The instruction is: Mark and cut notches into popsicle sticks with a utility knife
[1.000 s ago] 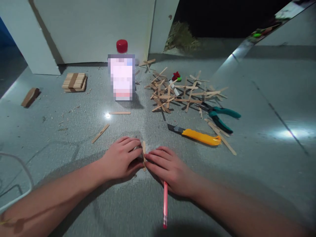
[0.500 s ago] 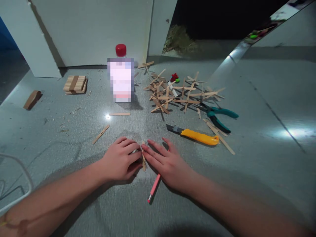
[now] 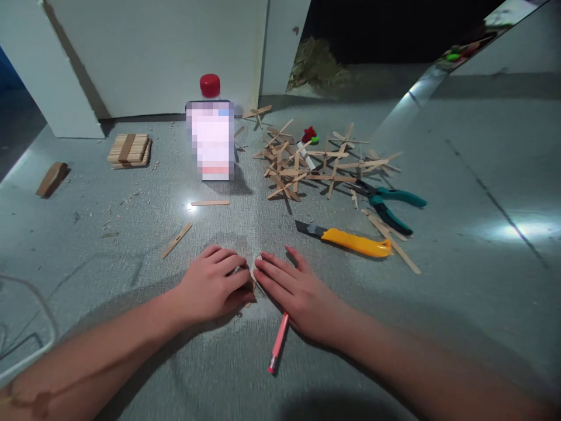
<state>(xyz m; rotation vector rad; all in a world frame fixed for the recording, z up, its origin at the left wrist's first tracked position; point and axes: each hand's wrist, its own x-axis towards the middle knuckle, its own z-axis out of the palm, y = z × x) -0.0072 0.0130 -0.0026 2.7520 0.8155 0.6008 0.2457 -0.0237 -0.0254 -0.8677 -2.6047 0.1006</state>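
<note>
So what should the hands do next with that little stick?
Probably keep pressing. Both the left hand and right hand lie flat on the small wooden stick between their fingertips, and the pink pencil lies under the right hand, unused.

You're working in dim light with one hard source near your head: glare spots flare on the grey floor (image 3: 131,351) centre and far right edge, arm shadows fall toward you, edges bow, the bottle label is pixelated.
</note>
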